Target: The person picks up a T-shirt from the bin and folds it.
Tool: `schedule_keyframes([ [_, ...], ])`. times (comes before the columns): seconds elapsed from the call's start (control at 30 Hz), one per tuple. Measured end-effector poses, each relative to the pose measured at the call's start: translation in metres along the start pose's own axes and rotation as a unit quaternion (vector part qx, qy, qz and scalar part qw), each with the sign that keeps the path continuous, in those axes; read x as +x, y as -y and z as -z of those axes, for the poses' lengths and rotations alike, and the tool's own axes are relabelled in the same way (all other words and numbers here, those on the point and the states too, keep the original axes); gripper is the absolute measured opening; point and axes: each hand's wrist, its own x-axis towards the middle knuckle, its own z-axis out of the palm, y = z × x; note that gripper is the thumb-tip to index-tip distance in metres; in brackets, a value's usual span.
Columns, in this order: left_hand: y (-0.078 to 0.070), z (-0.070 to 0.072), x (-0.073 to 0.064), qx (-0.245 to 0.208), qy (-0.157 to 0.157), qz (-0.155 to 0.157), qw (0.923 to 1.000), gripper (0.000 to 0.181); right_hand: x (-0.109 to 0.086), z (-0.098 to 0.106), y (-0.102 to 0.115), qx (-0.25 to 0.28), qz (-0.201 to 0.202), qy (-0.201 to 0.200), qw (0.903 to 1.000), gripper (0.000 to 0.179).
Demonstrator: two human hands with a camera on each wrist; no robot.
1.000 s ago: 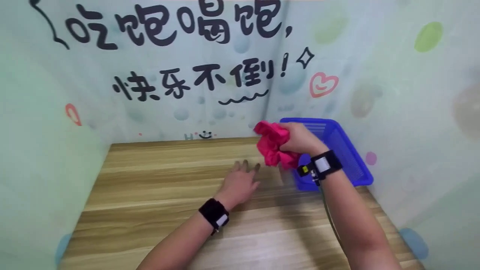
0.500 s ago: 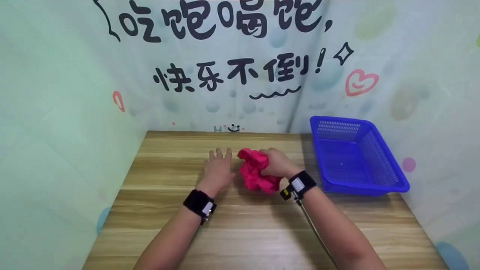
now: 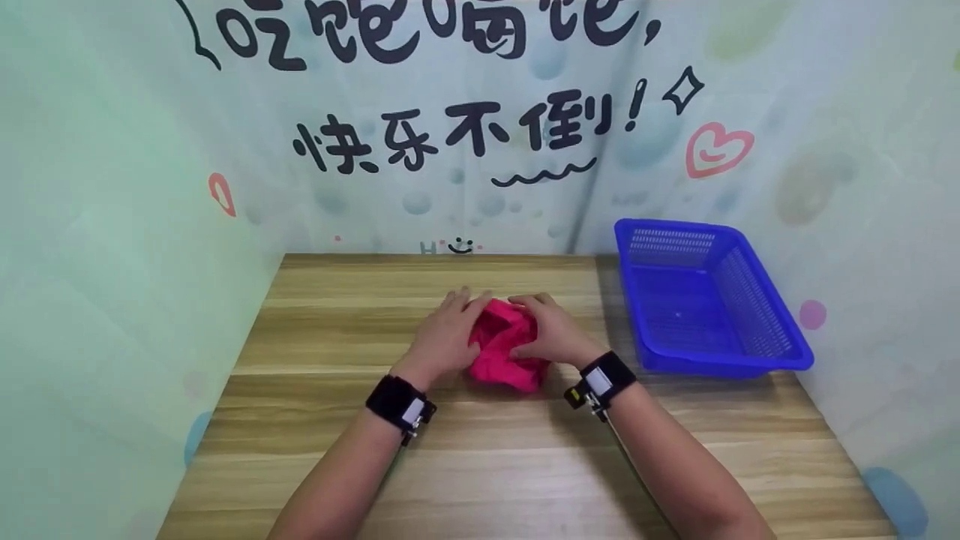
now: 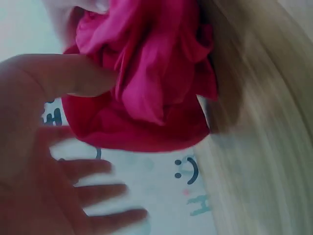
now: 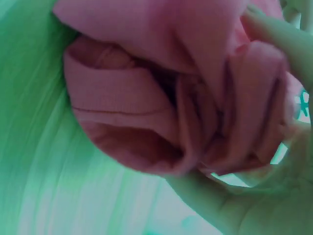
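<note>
A crumpled pinkish-red garment is bunched between both hands over the middle of the table. My right hand grips its right side, thumb and fingers around the folds. At its left side is my left hand; in the left wrist view the thumb touches the cloth while the other fingers are straight and spread. A stitched hem and an opening in the fabric show in the right wrist view. Which part of the garment this is, I cannot tell.
A blue plastic basket with slotted sides stands at the table's back right. Behind the wood-grain table hangs a printed cloth wall, with similar walls at both sides.
The garment has come leftward and down from in front of the basket in my right hand. My left hand, first apart from it, has moved right and now touches it.
</note>
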Motion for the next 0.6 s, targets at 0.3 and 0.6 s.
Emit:
schedule_keyframes([
  [0.3, 0.007, -0.014, 0.007, -0.023, -0.127, -0.085, 0.988, 0.03, -0.019, 0.012, -0.016, 0.008, 0.06, -0.09, 0.9941, 0.025],
  [0.6, 0.036, 0.002, -0.009, -0.036, -0.129, -0.052, 0.9896, 0.017, -0.035, 0.039, -0.043, -0.034, 0.051, -0.203, 0.9774, 0.037],
])
